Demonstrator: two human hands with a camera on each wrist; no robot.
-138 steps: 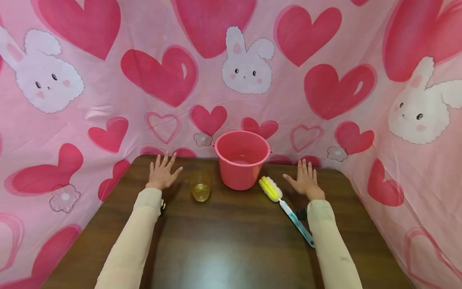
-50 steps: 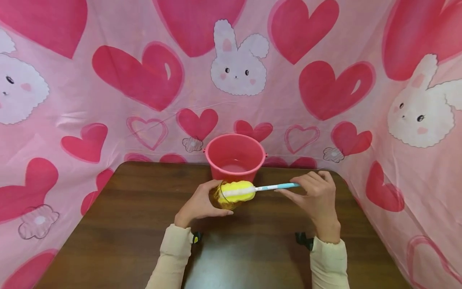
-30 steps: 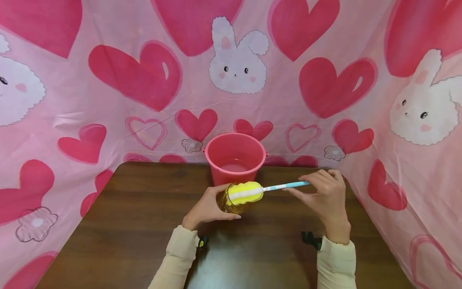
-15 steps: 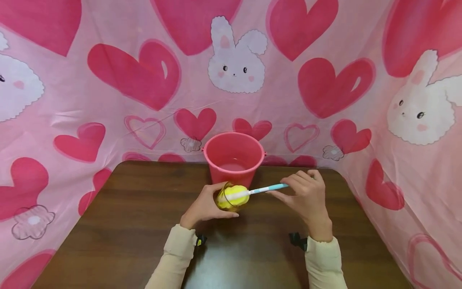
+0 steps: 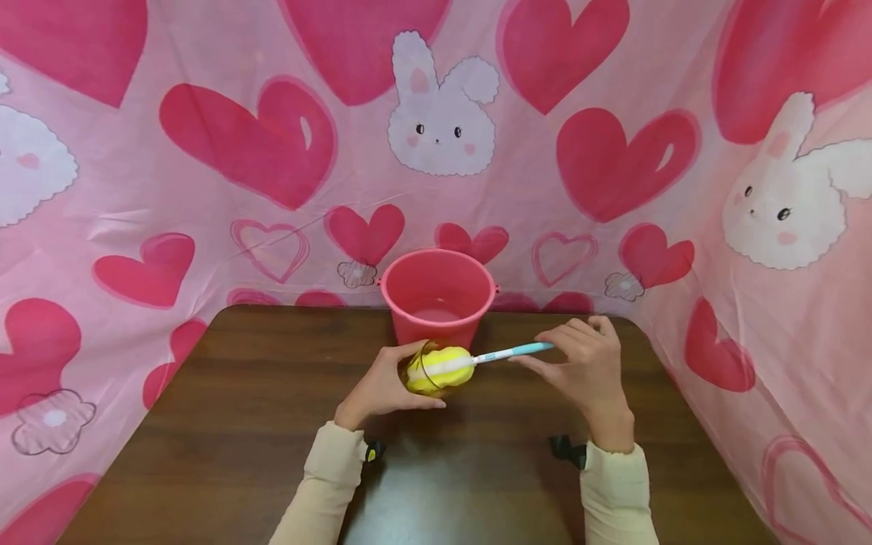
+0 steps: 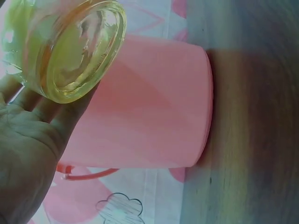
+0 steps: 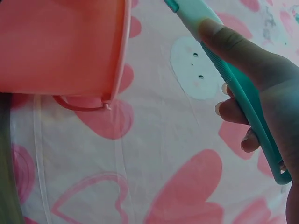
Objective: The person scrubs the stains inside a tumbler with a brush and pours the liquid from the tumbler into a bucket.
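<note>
My left hand [image 5: 383, 384] grips an amber glass [image 6: 84, 51], tilted with its mouth toward the right, above the table. In the left wrist view the thick glass base faces the camera. My right hand [image 5: 584, 371] holds the teal and white handle [image 7: 233, 79] of a sponge brush, thumb along one side and fingers curled round the other. The yellow and white sponge head [image 5: 451, 366] sits partly inside the glass, its rear part sticking out of the mouth. Just behind both hands stands a pink bucket [image 5: 436, 325], with what looks like water at its bottom.
The dark wooden table [image 5: 272, 424] spreads around and in front of the hands. Pink cloth [image 5: 286, 250] printed with hearts and rabbits hangs behind and at both sides. The bucket's handle [image 7: 79, 106] hangs down at its side.
Earlier both hands lay flat on the table, with glass and brush beside the bucket. Both were then picked up, and the sponge has since moved in and out of the glass; just now it slid slightly out.
</note>
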